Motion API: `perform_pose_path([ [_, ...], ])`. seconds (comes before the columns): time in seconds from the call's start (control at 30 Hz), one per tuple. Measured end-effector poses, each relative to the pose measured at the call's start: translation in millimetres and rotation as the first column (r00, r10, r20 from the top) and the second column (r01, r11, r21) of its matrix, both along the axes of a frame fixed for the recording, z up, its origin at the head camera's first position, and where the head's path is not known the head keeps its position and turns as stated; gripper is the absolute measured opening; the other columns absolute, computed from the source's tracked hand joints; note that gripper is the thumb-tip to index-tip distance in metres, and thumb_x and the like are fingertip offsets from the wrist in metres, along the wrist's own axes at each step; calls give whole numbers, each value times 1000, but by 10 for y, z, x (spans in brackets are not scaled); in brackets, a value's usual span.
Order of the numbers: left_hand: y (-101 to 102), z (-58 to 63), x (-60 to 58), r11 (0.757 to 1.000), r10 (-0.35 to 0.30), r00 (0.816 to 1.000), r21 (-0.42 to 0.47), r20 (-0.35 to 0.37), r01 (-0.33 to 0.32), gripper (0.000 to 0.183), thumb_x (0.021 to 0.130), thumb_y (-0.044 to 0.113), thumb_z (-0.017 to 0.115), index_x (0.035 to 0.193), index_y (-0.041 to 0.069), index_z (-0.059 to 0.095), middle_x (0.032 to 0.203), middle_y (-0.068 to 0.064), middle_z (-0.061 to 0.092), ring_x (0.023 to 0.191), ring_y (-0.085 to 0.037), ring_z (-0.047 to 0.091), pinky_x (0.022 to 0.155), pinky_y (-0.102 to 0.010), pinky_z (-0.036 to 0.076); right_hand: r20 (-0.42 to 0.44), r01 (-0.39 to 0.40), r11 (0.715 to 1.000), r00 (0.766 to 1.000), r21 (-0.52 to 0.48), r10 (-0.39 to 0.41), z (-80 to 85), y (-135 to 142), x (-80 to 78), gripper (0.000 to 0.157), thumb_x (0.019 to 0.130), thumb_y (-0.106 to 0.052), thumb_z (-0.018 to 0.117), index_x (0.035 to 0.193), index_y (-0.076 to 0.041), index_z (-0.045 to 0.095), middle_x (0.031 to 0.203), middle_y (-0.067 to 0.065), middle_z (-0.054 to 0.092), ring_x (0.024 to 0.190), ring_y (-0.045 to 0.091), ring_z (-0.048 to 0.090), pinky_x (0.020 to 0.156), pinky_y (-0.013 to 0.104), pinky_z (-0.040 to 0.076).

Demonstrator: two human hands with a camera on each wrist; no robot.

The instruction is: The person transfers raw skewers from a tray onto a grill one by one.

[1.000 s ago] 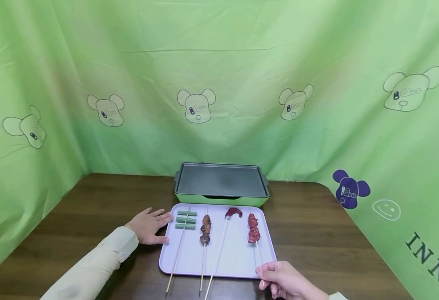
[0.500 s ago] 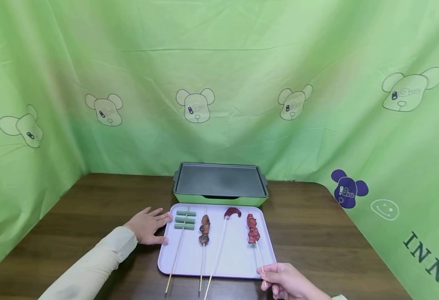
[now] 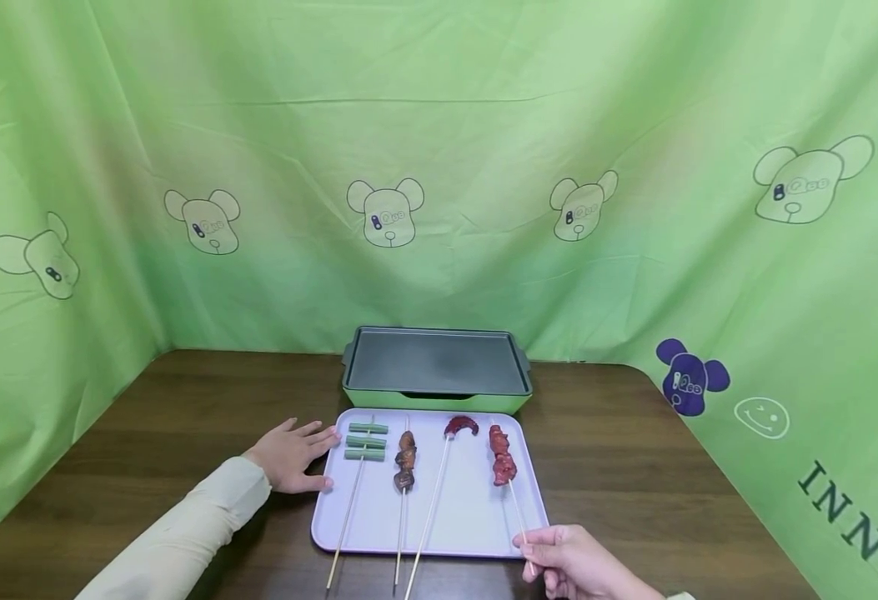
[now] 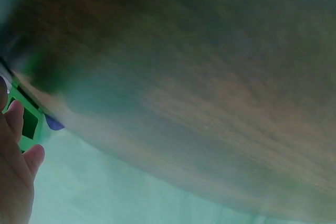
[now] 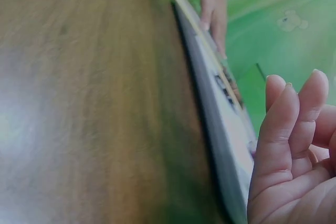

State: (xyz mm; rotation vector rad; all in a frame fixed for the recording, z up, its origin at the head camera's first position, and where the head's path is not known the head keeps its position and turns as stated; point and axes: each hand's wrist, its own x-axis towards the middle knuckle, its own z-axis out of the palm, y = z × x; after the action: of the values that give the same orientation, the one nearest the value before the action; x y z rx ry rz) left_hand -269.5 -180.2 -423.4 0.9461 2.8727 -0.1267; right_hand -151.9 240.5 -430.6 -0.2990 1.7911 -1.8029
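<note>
Between thumb and fingers, my right hand (image 3: 569, 560) pinches the stick end of a red meat skewer (image 3: 502, 457) at the tray's front right corner. The skewer's meat end is over the white tray (image 3: 469, 525). My left hand (image 3: 288, 457) has its fingers spread, with fingertips and thumb at the tray's left rim. From left to right the tray also bears a green vegetable skewer (image 3: 366, 442), a browned meat skewer (image 3: 405, 461) and a skewer with a curled dark red piece (image 3: 461, 426). Their sticks jut past the tray's front edge.
Right behind the tray stands a green grill (image 3: 439, 362) with a flat dark plate on top. Dark wooden table (image 3: 634, 467) surrounds both. A green printed curtain (image 3: 476, 275) closes off the back and sides.
The whole scene has shifted slightly left in the head view. Both hands keep their places at the tray, the right one still pinching the red meat skewer.
</note>
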Motion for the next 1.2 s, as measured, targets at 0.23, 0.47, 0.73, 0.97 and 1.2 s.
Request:
perform_pose_path([
  [0.23,12,-9,-19,1000,3,1000,-8,9,-3,78,90,63,45,145,8,45,149,-7,46,138,-32,40,110,-56,29,4,6,999,1000,-33,-6,96,24,12,50,97,-15,57,122,25,41,72,-7,68,52,-8,58,49,8,45],
  [0.47,9,-17,-28,1000,14,1000,-13,12,-14,78,90,63,46,146,8,45,149,-7,46,138,-32,40,110,-56,29,15,-23,995,1000,-94,25,151,67,16,30,97,-12,56,114,13,59,74,-6,69,54,-7,60,51,10,47],
  [0.73,20,-16,-17,1000,14,1000,-11,0,-14,78,90,63,46,145,9,45,148,-6,47,138,-32,40,110,-56,30,8,-44,994,999,-102,46,229,87,23,22,98,-10,53,113,3,63,75,-6,68,54,-7,59,53,11,49],
  [0.97,22,-10,-17,1000,2,1000,-16,-13,-2,78,89,64,47,145,9,47,147,-6,48,137,-31,41,110,-56,30,3,-39,996,999,-79,39,298,91,50,24,98,-16,57,113,2,64,74,-6,68,54,-6,60,52,11,48],
  [1.2,12,26,2,999,10,1000,-41,-15,-11,78,88,65,47,145,12,47,148,-4,48,139,-28,40,110,-54,30,-52,-38,998,998,50,41,358,107,90,55,98,-22,58,123,24,41,74,-8,66,53,-3,53,49,11,37],
])
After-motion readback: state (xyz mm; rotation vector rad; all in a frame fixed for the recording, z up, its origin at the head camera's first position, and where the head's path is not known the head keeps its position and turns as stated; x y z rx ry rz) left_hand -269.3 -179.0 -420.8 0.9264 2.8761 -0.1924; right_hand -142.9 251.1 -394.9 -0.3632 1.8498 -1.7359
